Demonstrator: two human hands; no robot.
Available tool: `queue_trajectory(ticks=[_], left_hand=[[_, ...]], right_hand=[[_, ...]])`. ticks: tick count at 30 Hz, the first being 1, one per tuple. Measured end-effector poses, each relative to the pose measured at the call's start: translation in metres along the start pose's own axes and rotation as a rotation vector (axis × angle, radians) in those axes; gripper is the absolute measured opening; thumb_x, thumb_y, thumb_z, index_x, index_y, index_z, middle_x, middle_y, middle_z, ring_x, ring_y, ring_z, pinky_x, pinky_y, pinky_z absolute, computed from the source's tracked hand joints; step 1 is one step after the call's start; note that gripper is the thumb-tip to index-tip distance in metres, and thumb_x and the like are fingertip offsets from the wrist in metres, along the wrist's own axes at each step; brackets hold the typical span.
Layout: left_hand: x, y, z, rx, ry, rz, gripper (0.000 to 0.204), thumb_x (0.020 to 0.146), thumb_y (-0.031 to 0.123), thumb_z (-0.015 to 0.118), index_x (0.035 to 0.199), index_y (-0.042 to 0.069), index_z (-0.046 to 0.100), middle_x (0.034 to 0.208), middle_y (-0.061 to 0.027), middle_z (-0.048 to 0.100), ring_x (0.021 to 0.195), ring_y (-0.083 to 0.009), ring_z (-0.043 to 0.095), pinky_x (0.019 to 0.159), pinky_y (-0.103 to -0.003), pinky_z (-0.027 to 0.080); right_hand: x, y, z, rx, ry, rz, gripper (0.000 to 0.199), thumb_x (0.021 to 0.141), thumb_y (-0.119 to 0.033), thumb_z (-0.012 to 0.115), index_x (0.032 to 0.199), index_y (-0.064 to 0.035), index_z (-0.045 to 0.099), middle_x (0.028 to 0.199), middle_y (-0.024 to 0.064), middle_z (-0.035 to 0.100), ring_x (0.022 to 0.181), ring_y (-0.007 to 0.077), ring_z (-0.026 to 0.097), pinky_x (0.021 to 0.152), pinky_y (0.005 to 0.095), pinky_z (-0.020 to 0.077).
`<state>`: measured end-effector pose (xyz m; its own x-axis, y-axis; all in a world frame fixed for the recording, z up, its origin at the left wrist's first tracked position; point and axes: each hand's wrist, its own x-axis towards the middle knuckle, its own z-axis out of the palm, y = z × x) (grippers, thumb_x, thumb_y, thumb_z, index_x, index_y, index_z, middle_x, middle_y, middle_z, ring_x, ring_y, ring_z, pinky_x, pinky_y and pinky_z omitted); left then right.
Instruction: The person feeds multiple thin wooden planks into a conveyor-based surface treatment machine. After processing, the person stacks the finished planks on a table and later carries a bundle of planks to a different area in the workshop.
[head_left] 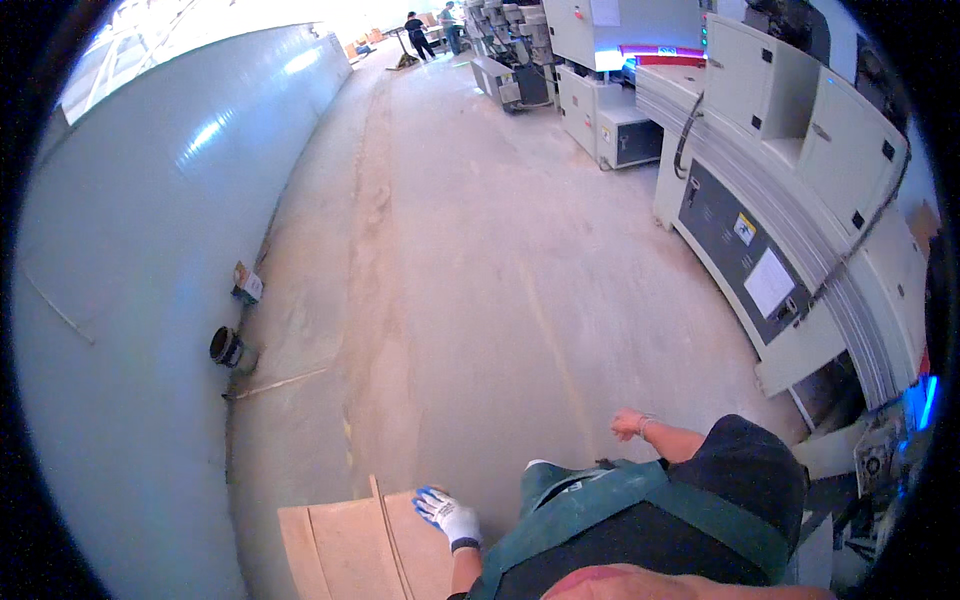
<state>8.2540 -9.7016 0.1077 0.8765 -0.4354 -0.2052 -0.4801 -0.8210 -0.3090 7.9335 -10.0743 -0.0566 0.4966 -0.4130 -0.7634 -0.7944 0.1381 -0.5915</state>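
My left hand [449, 515], in a white work glove with blue fingers, lies at the right edge of some flat, light brown wooden boards [345, 550]. Its fingers are stretched out over the wood. Narrow strips [383, 530] of the same colour run along the top of the boards, and their near end is cut off by the lower rim. Bare, with a band at the wrist, my right hand [628, 425] hangs out in front of my body over the floor. Its fingers are curled in and I see nothing in them.
A long pale wall [150, 270] runs along the left, with a dark bucket [228, 347], a small box [247, 283] and a thin stick [285, 382] at its foot. Large grey-white machines [745, 235] line the right. Two people [418, 35] stand far ahead.
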Motion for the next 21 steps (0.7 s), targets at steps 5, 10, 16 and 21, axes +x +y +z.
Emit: queue_trajectory(ticks=[5,10,16,21], left_hand=[[0.133,0.077,-0.064,-0.022,-0.015,0.074,0.08,0.086,0.026,0.049,0.151,-0.008,0.016,0.159,-0.0266,0.013,0.146,-0.0478,0.009,0.118,-0.056,0.003],[0.266,0.135,-0.116,-0.104,-0.037,0.072,0.079,0.086,0.025,0.049,0.15,-0.008,0.018,0.159,-0.0255,0.015,0.147,-0.0477,0.007,0.118,-0.057,0.002],[0.433,0.193,-0.148,-0.068,0.036,0.083,0.081,0.084,0.026,0.052,0.151,-0.007,0.02,0.158,-0.0262,0.016,0.147,-0.0487,0.005,0.118,-0.057,0.001],[0.568,0.264,-0.242,-0.119,0.063,0.138,0.082,0.081,0.026,0.056,0.15,-0.004,0.025,0.157,-0.0254,0.02,0.147,-0.0475,0.008,0.118,-0.057,0.001]], right_hand=[[0.119,-0.077,-0.099,-0.105,0.089,-0.128,0.015,0.082,-0.014,0.059,0.077,-0.0004,0.064,0.073,0.0131,0.068,0.062,0.0257,0.07,0.054,0.0393,0.0583],[0.2,-0.175,-0.173,0.03,0.015,0.163,0.019,0.084,-0.014,0.059,0.087,0.0022,0.068,0.081,0.0157,0.069,0.066,0.0281,0.071,0.055,0.0405,0.0597],[0.273,-0.297,-0.256,0.308,0.08,0.084,0.018,0.084,-0.014,0.06,0.086,0.0027,0.068,0.078,0.0149,0.068,0.063,0.0276,0.07,0.052,0.0389,0.0593],[0.398,-0.286,-0.342,-0.154,-0.03,-0.233,0.017,0.083,-0.015,0.061,0.086,0.0002,0.067,0.076,0.0168,0.069,0.065,0.0272,0.071,0.054,0.044,0.0573]])
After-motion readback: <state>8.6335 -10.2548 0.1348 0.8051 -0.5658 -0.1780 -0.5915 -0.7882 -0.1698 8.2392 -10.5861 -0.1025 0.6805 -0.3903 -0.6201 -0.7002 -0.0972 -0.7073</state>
